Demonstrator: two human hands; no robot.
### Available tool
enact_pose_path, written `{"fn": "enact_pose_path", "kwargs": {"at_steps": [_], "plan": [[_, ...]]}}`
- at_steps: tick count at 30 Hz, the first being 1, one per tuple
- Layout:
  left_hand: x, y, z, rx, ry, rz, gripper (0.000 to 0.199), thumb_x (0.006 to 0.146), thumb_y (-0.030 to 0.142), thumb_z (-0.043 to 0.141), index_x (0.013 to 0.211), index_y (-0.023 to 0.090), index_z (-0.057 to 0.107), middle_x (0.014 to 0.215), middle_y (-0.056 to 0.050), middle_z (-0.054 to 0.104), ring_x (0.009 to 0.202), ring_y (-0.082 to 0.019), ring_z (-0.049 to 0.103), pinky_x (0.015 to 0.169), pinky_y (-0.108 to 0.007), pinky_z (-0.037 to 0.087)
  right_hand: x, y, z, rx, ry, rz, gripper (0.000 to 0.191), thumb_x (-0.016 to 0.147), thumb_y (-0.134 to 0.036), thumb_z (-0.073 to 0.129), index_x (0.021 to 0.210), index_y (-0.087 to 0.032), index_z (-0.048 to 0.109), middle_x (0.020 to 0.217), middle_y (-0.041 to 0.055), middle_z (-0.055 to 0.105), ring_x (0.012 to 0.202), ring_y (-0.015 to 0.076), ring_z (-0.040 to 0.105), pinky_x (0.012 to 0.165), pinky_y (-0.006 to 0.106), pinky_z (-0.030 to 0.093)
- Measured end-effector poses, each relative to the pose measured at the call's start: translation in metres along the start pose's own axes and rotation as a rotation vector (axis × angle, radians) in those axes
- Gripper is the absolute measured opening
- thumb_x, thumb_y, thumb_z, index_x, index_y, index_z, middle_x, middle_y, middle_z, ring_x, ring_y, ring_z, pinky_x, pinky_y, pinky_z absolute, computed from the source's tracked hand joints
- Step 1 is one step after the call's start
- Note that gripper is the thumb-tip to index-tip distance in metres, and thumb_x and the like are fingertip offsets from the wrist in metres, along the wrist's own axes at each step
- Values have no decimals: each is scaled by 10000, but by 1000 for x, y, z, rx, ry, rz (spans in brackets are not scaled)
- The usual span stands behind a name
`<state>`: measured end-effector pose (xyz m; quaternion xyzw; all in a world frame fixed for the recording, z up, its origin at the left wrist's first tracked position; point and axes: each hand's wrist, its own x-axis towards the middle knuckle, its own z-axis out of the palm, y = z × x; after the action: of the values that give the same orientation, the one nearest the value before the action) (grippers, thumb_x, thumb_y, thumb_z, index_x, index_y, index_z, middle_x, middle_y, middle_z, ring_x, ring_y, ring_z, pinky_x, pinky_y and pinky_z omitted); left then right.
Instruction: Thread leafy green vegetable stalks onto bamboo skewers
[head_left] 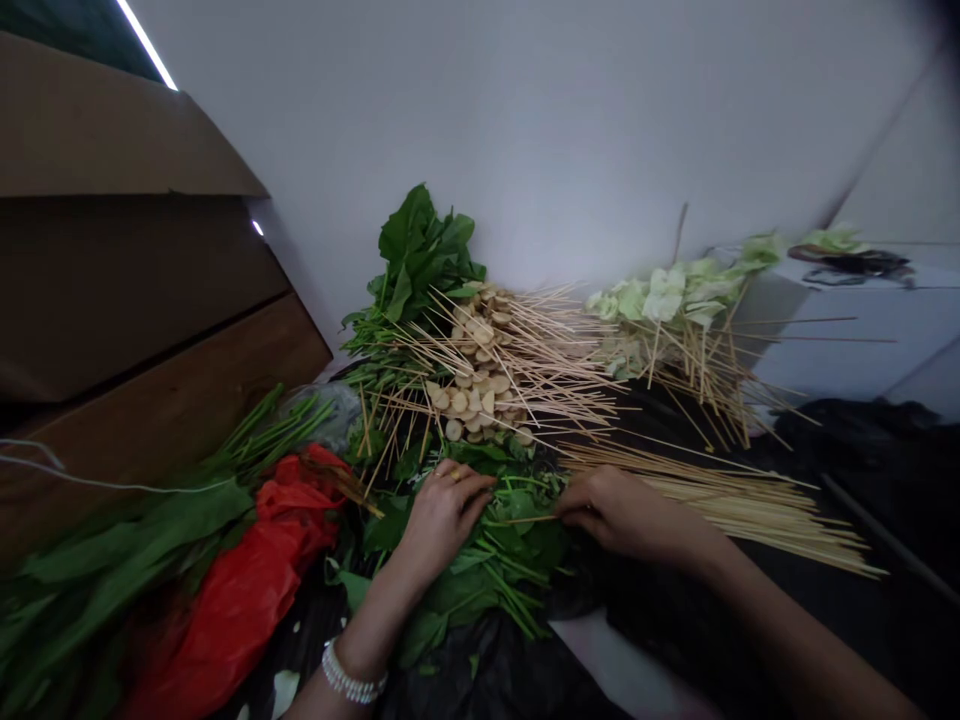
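Low in the middle lies a pile of leafy greens [517, 585] with cut green stems. My left hand [448, 505], with a ring and a beaded bracelet, is over the pile's upper left. Its thumb and fingers are closed on some of the leafy greens, though the fingertips are partly hidden. On the right, my right hand [611, 508] pinches a thin bamboo skewer [532, 519] that points left across the greens. A stack of loose bamboo skewers [780, 515] lies just beyond my right wrist.
Skewered pale slices [480, 400] are heaped behind my hands. Skewered cabbage pieces [667, 295] stand at the right by the wall. More leafy greens [420, 245] rise behind. A red plastic bag [247, 590] and large leaves [127, 560] lie left, beside a cardboard box [135, 280].
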<state>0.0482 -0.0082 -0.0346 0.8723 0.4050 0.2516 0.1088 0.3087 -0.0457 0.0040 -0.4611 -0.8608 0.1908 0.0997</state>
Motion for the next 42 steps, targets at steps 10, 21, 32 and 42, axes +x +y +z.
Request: {"fn": "enact_pose_path", "kwargs": {"at_steps": [10, 21, 32, 42], "plan": [[-1, 1, -6, 29, 80, -64, 156, 921, 247, 559, 939, 220, 711, 901, -55, 701, 906, -227, 579, 807, -354, 443, 2, 0, 4, 33, 39, -12, 274, 855, -125, 514, 936, -239, 750, 859, 47, 730, 821, 179, 633, 734, 268, 420], [-1, -3, -12, -193, 345, -217, 225, 931, 284, 507, 993, 201, 706, 889, -60, 705, 868, -209, 635, 802, -322, 467, 3, -7, 6, 1, 37, 7, 259, 875, -139, 469, 845, -204, 718, 830, 55, 720, 795, 181, 631, 706, 268, 391], [-1, 4, -3, -104, 192, -177, 127, 821, 206, 618, 925, 215, 692, 874, -28, 704, 793, -185, 635, 775, -312, 482, 4, -10, 8, -52, 57, 0, 220, 858, -130, 493, 807, -200, 695, 820, 44, 723, 762, 169, 632, 662, 259, 360], [-2, 1, 1, -26, 1, -199, 343, 823, 123, 547, 1127, 216, 677, 1028, -66, 722, 918, -222, 670, 823, -331, 501, 4, -10, 10, -57, 66, -5, 222, 859, -131, 483, 785, -192, 683, 800, 49, 707, 752, 157, 611, 674, 264, 351]]}}
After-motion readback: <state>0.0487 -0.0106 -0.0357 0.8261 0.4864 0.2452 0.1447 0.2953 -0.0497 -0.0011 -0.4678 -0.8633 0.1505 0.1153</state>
